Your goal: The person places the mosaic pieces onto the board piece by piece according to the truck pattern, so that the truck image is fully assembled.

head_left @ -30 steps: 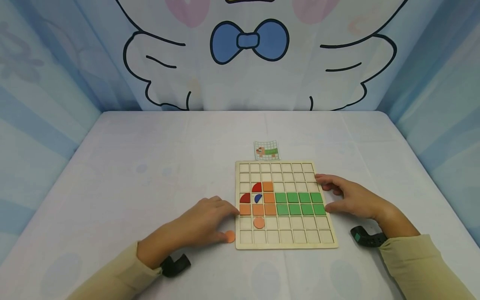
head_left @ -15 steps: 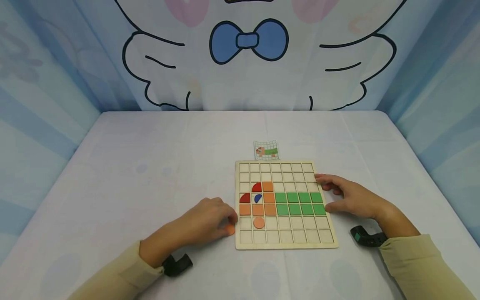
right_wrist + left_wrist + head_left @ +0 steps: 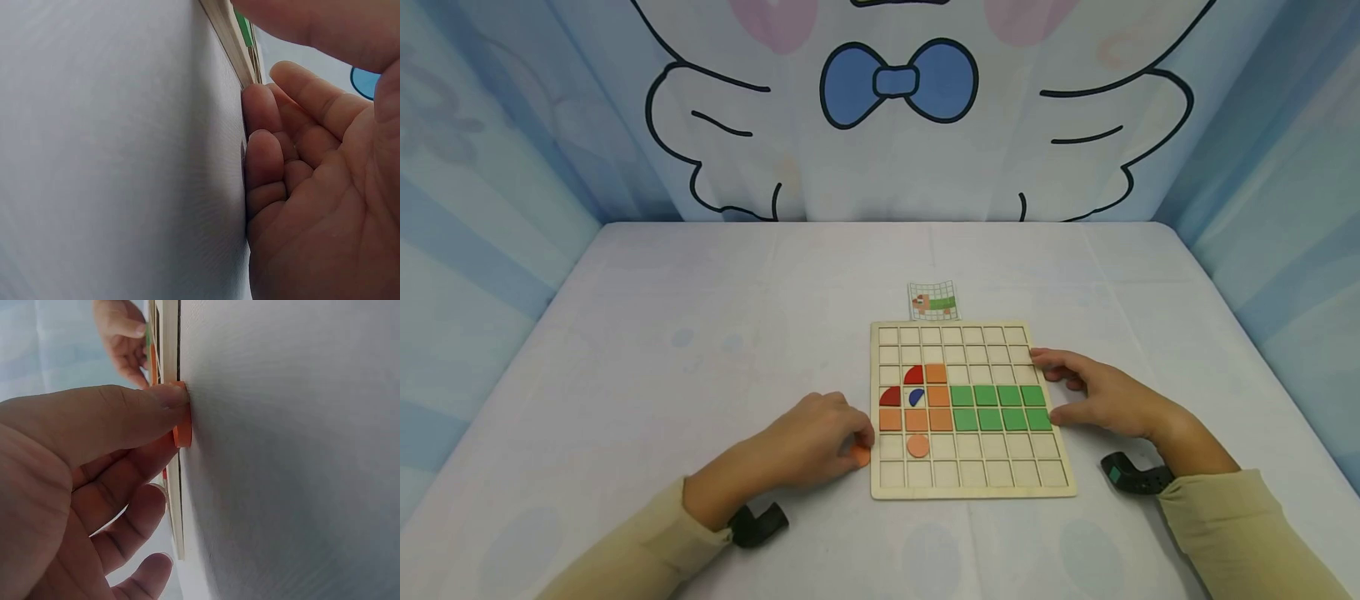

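By the left edge of a wooden grid board point(image 3: 973, 475), my left hand point(image 3: 816, 442) pinches an orange disc point(image 3: 183, 430) between thumb and forefinger. The left wrist view has this disc on edge against the tabletop, right beside the board. My right hand point(image 3: 1112, 400) rests at the board's right edge, thumb and fingertips touching it, fingers loosely bent. On the board lie orange squares point(image 3: 939, 419), green squares point(image 3: 990, 419), two red quarter-round pieces point(image 3: 891, 397), a blue half-round piece point(image 3: 916, 397) and another orange disc point(image 3: 918, 446) below the orange squares.
A small picture card point(image 3: 933, 301) of a dog-like figure on a grid lies just behind the board. The white-covered table point(image 3: 700, 333) stretches to a patterned curtain point(image 3: 895, 167) at the back. Black wrist devices point(image 3: 758, 525) hang from both wrists.
The left thumb and forefinger have closed on the orange disc, which has shifted slightly toward the back beside the board. My right hand and the board have stayed put.
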The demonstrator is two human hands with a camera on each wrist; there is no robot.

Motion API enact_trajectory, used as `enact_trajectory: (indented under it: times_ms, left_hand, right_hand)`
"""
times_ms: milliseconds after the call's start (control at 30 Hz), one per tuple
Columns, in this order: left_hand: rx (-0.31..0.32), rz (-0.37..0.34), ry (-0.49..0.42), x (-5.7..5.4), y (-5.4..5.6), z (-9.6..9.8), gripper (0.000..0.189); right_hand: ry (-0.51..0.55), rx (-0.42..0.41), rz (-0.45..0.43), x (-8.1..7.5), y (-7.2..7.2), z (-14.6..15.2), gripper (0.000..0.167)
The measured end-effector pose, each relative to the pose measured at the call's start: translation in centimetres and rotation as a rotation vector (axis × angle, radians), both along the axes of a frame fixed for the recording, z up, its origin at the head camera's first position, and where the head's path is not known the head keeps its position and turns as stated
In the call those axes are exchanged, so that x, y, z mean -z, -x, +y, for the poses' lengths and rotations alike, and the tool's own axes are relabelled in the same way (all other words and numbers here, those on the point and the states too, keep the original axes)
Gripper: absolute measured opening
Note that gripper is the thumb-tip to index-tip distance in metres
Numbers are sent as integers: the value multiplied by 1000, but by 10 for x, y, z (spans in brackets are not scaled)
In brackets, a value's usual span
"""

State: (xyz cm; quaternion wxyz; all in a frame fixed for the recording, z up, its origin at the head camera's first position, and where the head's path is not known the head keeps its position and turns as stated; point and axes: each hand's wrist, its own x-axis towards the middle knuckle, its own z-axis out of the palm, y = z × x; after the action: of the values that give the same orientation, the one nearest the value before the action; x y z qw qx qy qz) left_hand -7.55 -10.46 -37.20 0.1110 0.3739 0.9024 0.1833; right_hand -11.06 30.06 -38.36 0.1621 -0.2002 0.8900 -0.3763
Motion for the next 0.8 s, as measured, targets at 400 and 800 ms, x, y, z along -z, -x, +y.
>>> enact_trajectory:
  times_ms: [400,800]
  left_hand:
    - [-78,13,78,-4,3,1,13]
    - [-74,16,25,-13,11,8,13]
  right_hand:
    - [-3,22,-1,0,-1,-1,70]
    - [-48,29,36,-3,-2,-2,64]
